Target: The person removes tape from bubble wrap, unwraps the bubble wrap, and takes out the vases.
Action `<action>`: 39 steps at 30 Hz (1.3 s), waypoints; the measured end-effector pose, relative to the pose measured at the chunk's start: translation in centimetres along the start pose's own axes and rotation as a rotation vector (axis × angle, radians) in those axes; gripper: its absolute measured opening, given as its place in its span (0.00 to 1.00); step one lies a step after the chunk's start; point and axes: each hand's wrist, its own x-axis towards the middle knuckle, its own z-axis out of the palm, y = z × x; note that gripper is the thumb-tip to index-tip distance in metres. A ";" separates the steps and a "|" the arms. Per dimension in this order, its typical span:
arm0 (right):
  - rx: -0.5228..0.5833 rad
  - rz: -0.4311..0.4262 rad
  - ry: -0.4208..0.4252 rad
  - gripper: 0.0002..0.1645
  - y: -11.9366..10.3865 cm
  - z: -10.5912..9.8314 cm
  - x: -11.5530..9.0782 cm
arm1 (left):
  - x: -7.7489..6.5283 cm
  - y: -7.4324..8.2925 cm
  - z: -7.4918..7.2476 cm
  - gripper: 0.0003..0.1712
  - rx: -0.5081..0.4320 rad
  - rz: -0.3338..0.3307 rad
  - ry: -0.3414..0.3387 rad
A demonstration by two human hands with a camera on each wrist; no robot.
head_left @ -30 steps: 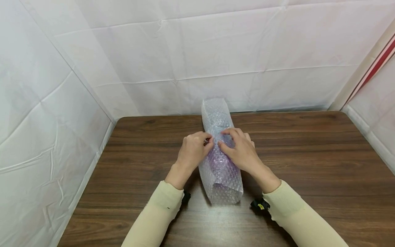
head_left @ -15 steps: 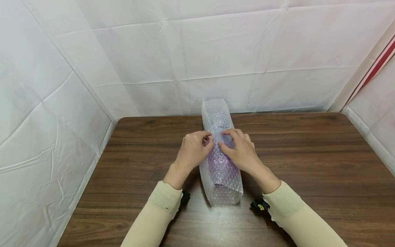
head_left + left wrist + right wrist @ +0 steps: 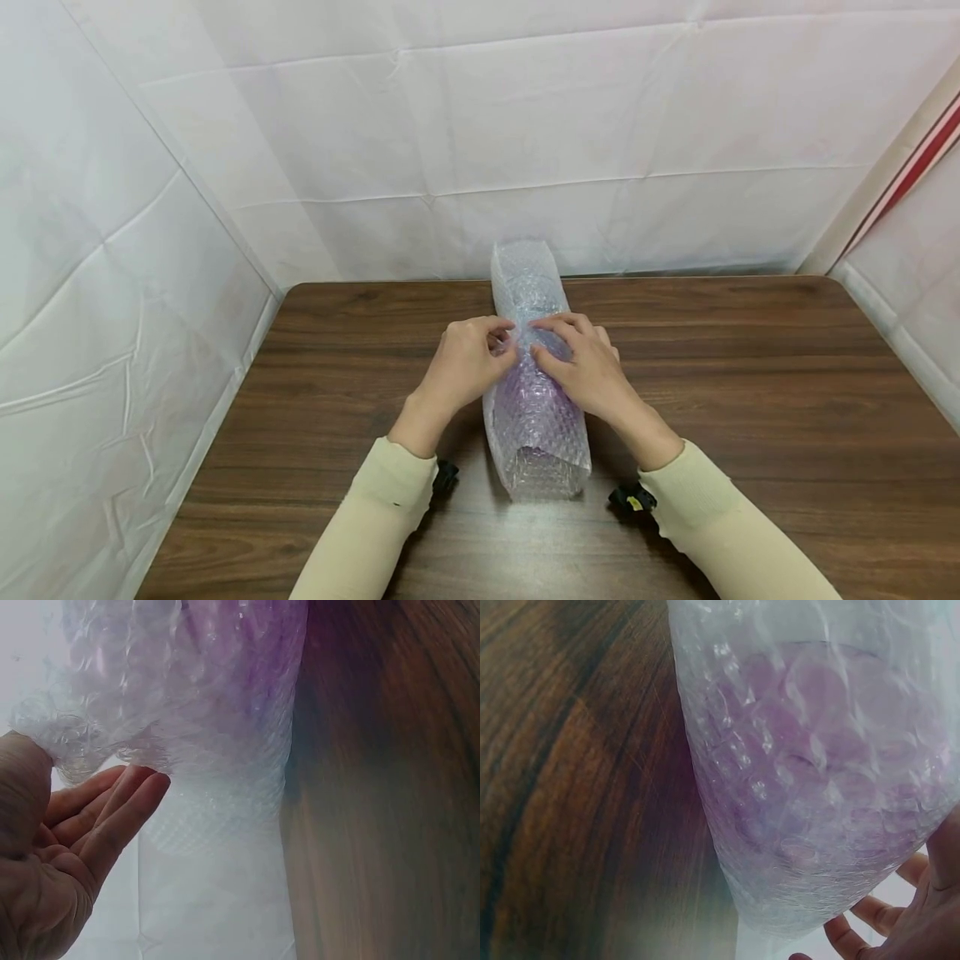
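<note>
A long roll of clear bubble wrap (image 3: pixel 551 425) lies on the table, pointing away from me. Something purple inside it shows through, its kind blurred by the bubbles. At the roll's left side is my left hand (image 3: pixel 467 362); thumb and fingertips pinch a crumpled edge of the wrap (image 3: pixel 112 742), as the left wrist view shows. My right hand (image 3: pixel 588 367) holds the roll from the right, thumb and index finger spread over its top, other fingers bent down its side. In the right wrist view, the fingers (image 3: pixel 847 937) lie beyond the purple part.
A dark wood-grain table (image 3: pixel 750 400) stretches to both sides of the roll. Behind it hangs a white cloth wall (image 3: pixel 525 117), which the roll's far end nearly reaches. More white sheeting (image 3: pixel 112 292) stands at the left, and a red strip (image 3: pixel 915 179) shows at the right.
My left hand and forearm have shifted very slightly left, with thumb and index fingertips a little further apart. My right hand and the roll stay almost in place.
</note>
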 end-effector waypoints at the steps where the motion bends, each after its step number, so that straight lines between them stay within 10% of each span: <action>1: -0.004 -0.002 -0.004 0.25 0.0 0.0 0.0 | 0.0 0.0 -0.1 0.15 -0.002 -0.006 -0.003; 39: -0.129 0.064 -0.039 0.31 -1.3 -0.8 0.9 | 0.5 0.3 -1.1 0.18 -0.092 -0.079 -0.010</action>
